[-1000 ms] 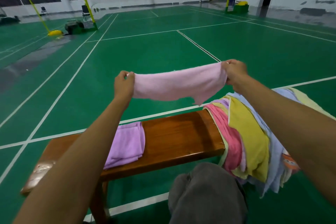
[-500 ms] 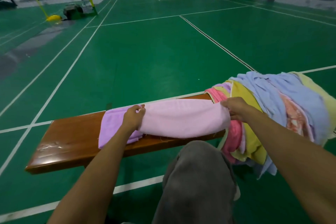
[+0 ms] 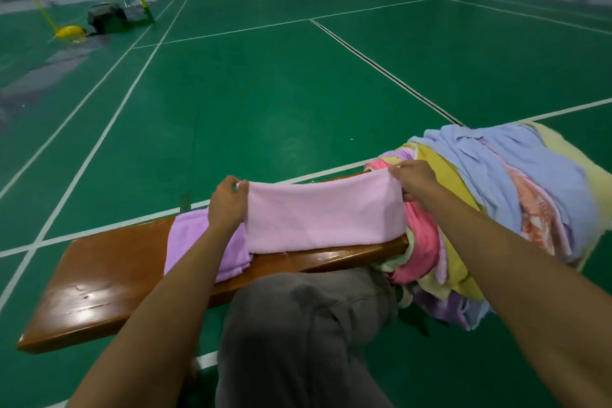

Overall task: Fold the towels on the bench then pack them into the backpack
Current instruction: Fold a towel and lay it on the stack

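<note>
A pale pink towel (image 3: 323,214) lies stretched across the brown wooden bench (image 3: 109,278), its near edge resting on the seat. My left hand (image 3: 228,204) pinches its left upper corner and my right hand (image 3: 414,179) pinches its right upper corner. Under my left forearm a folded purple towel (image 3: 195,242) lies on the bench, partly covered by the pink one. A heap of unfolded towels (image 3: 490,205) in blue, yellow, pink and orange covers the bench's right end. No backpack is plainly in view.
My grey-trousered knee (image 3: 308,325) is just in front of the bench. Green court floor with white lines (image 3: 265,93) spreads all round. A dark bag (image 3: 106,18) and yellow net posts stand far off at the back left.
The pink towel has come down from the air onto the bench, both hands still pinching its corners. The upper edge now stands lifted a little above the seat.
</note>
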